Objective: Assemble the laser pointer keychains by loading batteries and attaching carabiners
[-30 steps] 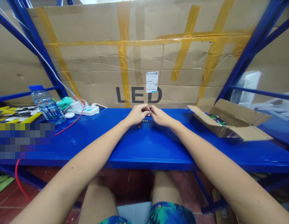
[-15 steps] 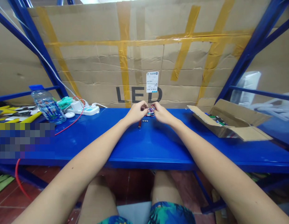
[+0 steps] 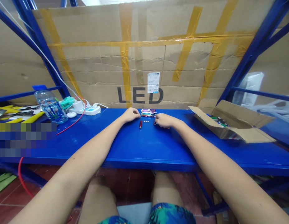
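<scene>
Beside the left end of a stack of shiny, multicoloured metal tubes (image 3: 148, 113) rests my left hand (image 3: 131, 115). Its fingers are loosely bent towards the tabletop, and I see nothing held in them. Just right of the stack, my right hand (image 3: 164, 120) is closed in a pinch on a small dark red piece (image 3: 155, 123), mostly covered by the fingers. A red metal tube (image 3: 140, 124) lies on the table between my hands, pointing towards me. Several small silvery discs (image 3: 146, 121), like button cells, lie in a short row beside it.
An open cardboard box (image 3: 228, 124) with more coloured tubes stands on the right of the blue table (image 3: 149, 146). At the left are a plastic bottle (image 3: 51, 107), a white power strip (image 3: 89, 109) and a red cable (image 3: 74, 123). A large cardboard panel (image 3: 100, 71) closes off the back.
My hands have moved apart from over the stack, uncovering it. The left went slightly left and down; the right came nearer to me, holding the small red piece low.
</scene>
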